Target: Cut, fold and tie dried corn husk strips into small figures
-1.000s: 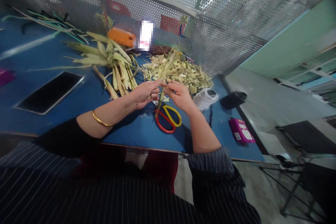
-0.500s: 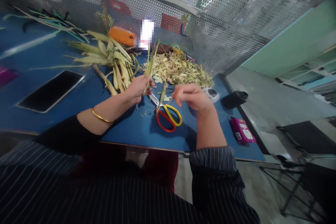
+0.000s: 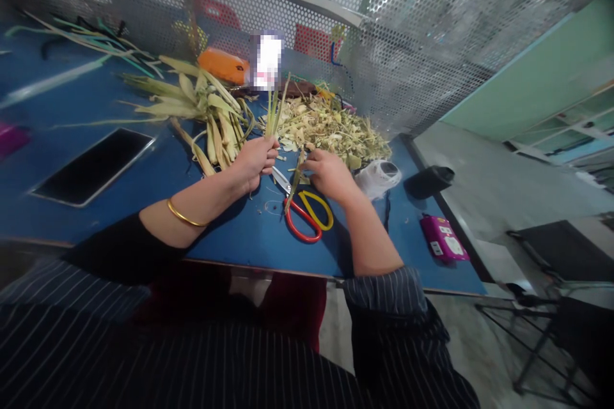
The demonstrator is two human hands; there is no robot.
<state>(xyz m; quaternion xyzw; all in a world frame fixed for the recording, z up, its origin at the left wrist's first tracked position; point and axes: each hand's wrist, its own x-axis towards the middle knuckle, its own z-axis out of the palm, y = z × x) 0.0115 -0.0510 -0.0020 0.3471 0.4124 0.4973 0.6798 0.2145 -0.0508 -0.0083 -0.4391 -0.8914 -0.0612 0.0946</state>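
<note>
- From the head camera, the left hand [image 3: 256,160] is closed around a small bundle of narrow pale-green strips [image 3: 272,112], which stands up above the fist, the tips spreading slightly.
- The right hand [image 3: 330,172] has its fingers drawn close together at the upper end of a loose dry strip [image 3: 296,180]; whether they grip it or only touch it, I cannot tell.
- That loose strip slants down across the scissors [image 3: 289,188], its lower end by the red handle loop.
- The scissors lie on the blue tabletop [image 3: 230,243] between the two forearms, blades pointing toward the left hand, one handle red and one yellow.
- Behind the hands is a spread-out heap of dry, pale scraps [image 3: 330,128].
- Left of the heap, behind the left hand, lies a pile of long dry husks [image 3: 223,134].
- A dark-screened phone [image 3: 93,166] lies flat farther left; an orange packet [image 3: 223,66] is behind the husks, beside a bright screen [image 3: 268,61] that is blurred out.
- Just beyond the right wrist is a white wrapped roll [image 3: 378,179], then a black roll [image 3: 428,182], with a purple packet [image 3: 444,238] nearer the tabletop's right edge.
- A perforated metal panel [image 3: 268,6] stands along the back.
</note>
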